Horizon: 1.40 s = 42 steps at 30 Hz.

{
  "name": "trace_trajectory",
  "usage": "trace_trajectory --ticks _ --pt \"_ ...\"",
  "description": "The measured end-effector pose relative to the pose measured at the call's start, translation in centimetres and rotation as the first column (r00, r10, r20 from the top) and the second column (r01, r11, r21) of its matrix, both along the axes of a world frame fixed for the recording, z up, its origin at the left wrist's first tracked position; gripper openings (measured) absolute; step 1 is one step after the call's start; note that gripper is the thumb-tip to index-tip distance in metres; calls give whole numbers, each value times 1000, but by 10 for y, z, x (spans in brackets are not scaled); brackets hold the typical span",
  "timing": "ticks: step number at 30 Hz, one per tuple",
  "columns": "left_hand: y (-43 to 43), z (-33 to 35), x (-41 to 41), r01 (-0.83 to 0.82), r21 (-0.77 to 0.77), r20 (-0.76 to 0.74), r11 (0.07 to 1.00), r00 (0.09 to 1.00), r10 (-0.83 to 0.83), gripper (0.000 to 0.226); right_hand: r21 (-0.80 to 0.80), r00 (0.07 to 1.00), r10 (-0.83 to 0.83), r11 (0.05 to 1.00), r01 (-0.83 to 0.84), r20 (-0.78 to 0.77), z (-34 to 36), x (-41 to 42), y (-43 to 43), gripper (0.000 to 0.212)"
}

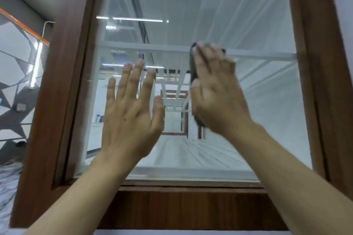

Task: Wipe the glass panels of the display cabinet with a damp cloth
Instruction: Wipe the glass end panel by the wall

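Fingers (122, 82) of our left hand (131, 112) are straight and fanned apart, with the palm facing the glass and nothing held. We cannot tell whether they touch the pane. Fingers (206, 57) of our right hand (215, 93) lie fairly straight and close together. They are blurred, and they press a cloth flat against the glass rather than curling round it.

We face the display cabinet, whose dark brown wooden frame (63, 82) runs up both sides and along the bottom. Set in the frame is a large glass panel (210, 15), clear and glossy, with long strip lights mirrored in its upper left part. Behind the glass we see white bars (172, 48) and pale sheer fabric.

Both bare forearms reach up from the lower edge, the left hand near the middle of the pane and the right hand just beside it, slightly higher.

Only dark grey edges of the cloth (193, 70) show, down the thumb side of the right hand and above its fingertips.

At far left stands a wall (15, 74) patterned in grey and white angular shapes.
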<state>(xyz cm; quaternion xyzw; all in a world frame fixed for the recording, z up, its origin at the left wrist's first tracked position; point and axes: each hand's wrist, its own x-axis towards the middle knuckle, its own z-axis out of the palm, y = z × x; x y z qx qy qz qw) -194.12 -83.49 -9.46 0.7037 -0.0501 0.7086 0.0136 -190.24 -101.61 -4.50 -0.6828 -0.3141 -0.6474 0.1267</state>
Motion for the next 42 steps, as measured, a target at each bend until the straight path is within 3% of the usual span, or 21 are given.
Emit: trace_trajectory --ticks 2,4,5,7,10,11,14,16,19,21,23,24,27,29,34,35,36,39,40,42 --pt "1 0 0 1 6 7 1000 1000 -1 60 -243 997 23 970 -4 75 -47 -1 -2 65" --pt "0 -1 0 7 6 -4 1000 1000 -7 60 -332 993 38 943 0 109 -69 2 -29 63" --pt "0 -1 0 10 3 -11 1000 1000 -10 60 -286 995 31 958 -2 95 -64 7 -44 63" --pt "-2 -2 0 10 0 -19 1000 1000 -10 60 -45 1000 -1 999 2 25 -29 12 -57 65" --pt "-1 -2 -1 8 2 -20 1000 1000 -8 60 219 1000 17 976 -11 -25 25 6 -21 72" --pt "-1 -1 -1 10 4 -17 1000 1000 -10 60 194 999 28 981 -23 -27 23 1 -5 72" --pt "0 -1 -1 14 10 1 1000 1000 -14 59 -160 999 23 987 -16 46 -39 -4 5 66" --pt "0 -1 0 9 15 1 1000 1000 -10 59 -263 996 25 965 -1 86 -76 -2 -21 65" --pt "-1 -2 1 -2 12 -3 1000 1000 2 60 -81 999 -17 996 20 34 -53 9 -53 65" --pt "-3 -1 1 0 16 -6 1000 1000 1 61 133 1000 -28 991 30 -14 -9 11 -42 68" --pt "-3 -1 1 -2 11 -2 1000 1000 2 61 222 999 -5 975 15 -42 11 2 -9 68" --pt "-2 -1 1 -6 11 1 1000 1000 6 61 161 1000 17 987 -14 -19 4 -3 5 68" --pt "-1 -1 1 -4 17 3 1000 1000 4 60 -213 998 11 977 4 69 -60 -4 6 66" --pt "-1 -1 1 -2 14 -12 1000 1000 2 60 -273 997 21 962 2 81 -74 3 -27 65" --pt "-3 0 0 -17 -4 -30 1000 999 17 62 183 998 -13 983 24 -59 10 15 -58 71" --pt "-4 0 0 -20 -11 -24 1000 1000 20 62 206 997 -9 978 23 -73 14 12 -47 71" --pt "-5 1 -1 -26 -18 -16 1000 1000 26 62 144 999 1 990 7 -50 6 7 -37 70" --pt "-15 4 -6 -43 -61 10 997 999 44 61 -324 997 -20 945 45 81 -63 4 -36 66" --pt "-21 5 -7 -28 -85 9 996 1000 29 61 -391 995 -6 919 43 96 -78 5 -49 66" --pt "-35 4 -8 6 -85 8 996 1000 -5 61 -294 999 -3 955 19 55 -75 16 -82 65"
